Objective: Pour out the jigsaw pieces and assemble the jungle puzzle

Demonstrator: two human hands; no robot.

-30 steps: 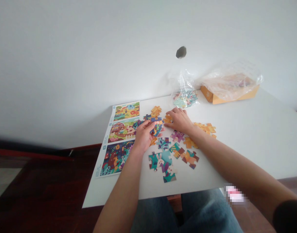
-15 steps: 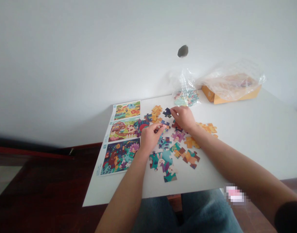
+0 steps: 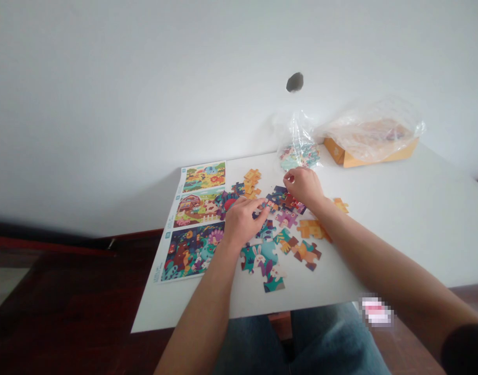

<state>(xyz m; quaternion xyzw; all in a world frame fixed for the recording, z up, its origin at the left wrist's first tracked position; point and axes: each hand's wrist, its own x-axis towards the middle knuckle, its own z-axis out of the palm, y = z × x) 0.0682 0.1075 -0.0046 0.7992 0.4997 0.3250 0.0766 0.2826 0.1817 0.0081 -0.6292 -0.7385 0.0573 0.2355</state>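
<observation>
My left hand reaches over the middle of the loose jigsaw pieces, fingers stretched out and thumb apart, its fingertips at a piece with orange and blue. Just right of it, a dark blue piece lies against the others. My right hand is above a red and brown piece, with fingers loosely curled and a gap showing between thumb and forefinger; no piece is visible in it. Nearer me are a pink-purple piece and joined rabbit pieces. Some pieces are hidden under my hands.
A picture sheet with three animal scenes lies at the table's left. Yellow-backed pieces lie behind my left hand. Toward the wall stand a clear bag of pieces and a yellow box under clear plastic.
The dark blue piece that my right hand held has moved toward me, against the other pieces, and is let go. My right hand has shifted slightly right; my left fingers have spread out.
</observation>
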